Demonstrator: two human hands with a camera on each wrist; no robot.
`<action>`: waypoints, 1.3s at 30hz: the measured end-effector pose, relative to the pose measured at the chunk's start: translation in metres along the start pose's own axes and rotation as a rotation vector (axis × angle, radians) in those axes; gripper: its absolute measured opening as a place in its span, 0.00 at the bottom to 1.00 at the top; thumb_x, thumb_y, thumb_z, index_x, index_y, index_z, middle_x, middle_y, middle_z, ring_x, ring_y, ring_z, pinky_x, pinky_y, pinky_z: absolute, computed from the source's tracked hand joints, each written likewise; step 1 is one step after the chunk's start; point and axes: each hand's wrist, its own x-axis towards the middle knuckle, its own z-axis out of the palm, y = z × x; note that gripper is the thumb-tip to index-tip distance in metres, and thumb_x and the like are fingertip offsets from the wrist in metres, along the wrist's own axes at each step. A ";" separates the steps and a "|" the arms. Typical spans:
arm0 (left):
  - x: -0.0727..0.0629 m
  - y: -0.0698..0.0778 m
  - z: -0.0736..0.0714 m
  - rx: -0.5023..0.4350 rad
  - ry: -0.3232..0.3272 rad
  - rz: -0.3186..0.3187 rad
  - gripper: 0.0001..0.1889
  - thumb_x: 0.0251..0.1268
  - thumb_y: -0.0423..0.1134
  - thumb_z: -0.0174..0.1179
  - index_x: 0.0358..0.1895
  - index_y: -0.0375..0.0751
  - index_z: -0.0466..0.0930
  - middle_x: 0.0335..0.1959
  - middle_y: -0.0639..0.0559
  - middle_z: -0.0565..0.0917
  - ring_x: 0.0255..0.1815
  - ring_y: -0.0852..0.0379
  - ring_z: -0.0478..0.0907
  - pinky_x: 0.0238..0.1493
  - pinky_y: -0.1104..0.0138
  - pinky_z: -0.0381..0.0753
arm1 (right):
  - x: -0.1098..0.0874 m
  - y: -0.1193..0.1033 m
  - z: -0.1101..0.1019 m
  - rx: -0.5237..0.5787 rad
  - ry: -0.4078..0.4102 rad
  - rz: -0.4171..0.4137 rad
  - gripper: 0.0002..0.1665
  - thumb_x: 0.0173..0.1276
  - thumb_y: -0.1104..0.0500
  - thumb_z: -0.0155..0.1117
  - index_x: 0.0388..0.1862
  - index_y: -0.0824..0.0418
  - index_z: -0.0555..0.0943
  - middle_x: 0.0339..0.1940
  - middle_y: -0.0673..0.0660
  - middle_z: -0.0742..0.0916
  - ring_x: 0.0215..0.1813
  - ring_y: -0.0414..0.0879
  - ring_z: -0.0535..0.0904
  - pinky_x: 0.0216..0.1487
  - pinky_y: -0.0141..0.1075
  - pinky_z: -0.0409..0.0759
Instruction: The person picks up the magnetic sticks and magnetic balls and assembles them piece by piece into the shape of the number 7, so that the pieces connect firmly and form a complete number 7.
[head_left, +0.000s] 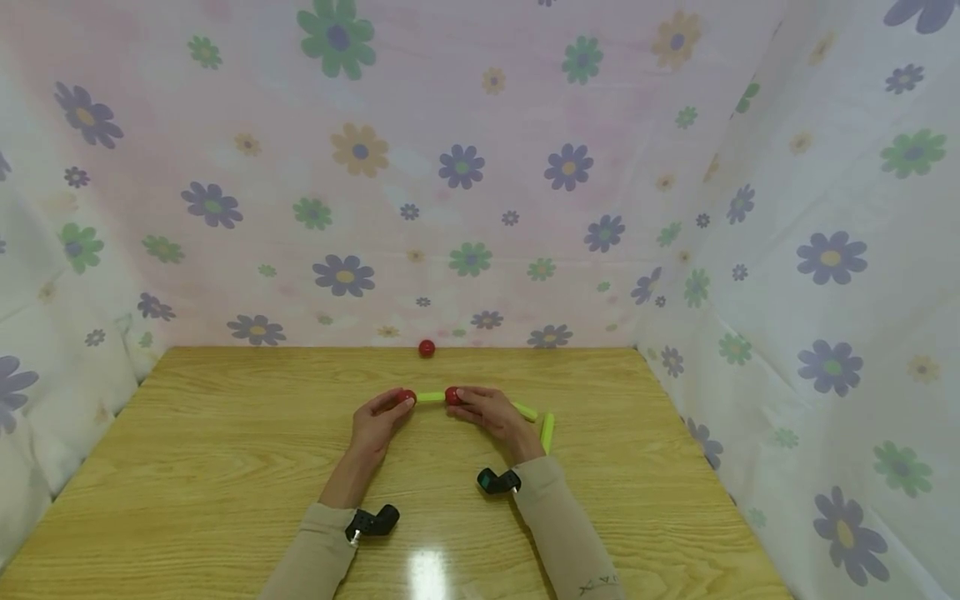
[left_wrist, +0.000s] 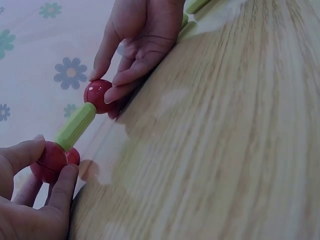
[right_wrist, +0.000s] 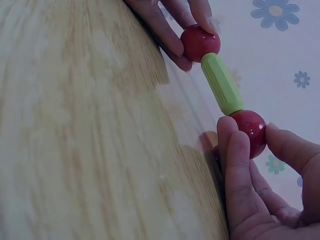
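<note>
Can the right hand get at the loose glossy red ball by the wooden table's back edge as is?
Probably not: the right hand pinches another glossy red ball on one end of a yellow-green ridged rod. If it let go, the way to the loose ball looks free.

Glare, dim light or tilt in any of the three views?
Head: bright glare patch on the table at the bottom edge; left wrist: duller, table steeply tilted, small glints on the red ball in the right hand; right wrist: also dull and tilted, soft reflections on the table.
</note>
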 end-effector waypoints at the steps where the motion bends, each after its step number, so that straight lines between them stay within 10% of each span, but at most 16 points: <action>1: 0.000 0.000 0.000 0.027 0.003 0.007 0.28 0.63 0.27 0.69 0.66 0.27 0.75 0.48 0.50 0.83 0.43 0.66 0.83 0.48 0.72 0.85 | 0.000 0.001 0.000 0.004 0.012 -0.003 0.24 0.80 0.64 0.55 0.69 0.78 0.71 0.58 0.68 0.83 0.44 0.43 0.88 0.55 0.33 0.84; 18: 0.003 0.001 -0.005 0.362 -0.031 0.164 0.24 0.59 0.38 0.76 0.58 0.32 0.84 0.52 0.42 0.85 0.46 0.62 0.79 0.42 0.77 0.81 | -0.003 0.007 0.001 0.061 0.096 -0.052 0.23 0.78 0.68 0.56 0.67 0.79 0.71 0.58 0.71 0.84 0.41 0.43 0.89 0.51 0.32 0.85; 39: 0.001 0.008 -0.011 0.395 -0.049 0.137 0.26 0.59 0.37 0.75 0.61 0.34 0.83 0.59 0.38 0.83 0.53 0.58 0.78 0.45 0.78 0.79 | -0.018 0.000 -0.007 -0.132 0.001 -0.030 0.29 0.79 0.67 0.55 0.74 0.77 0.63 0.66 0.73 0.78 0.48 0.42 0.87 0.53 0.31 0.84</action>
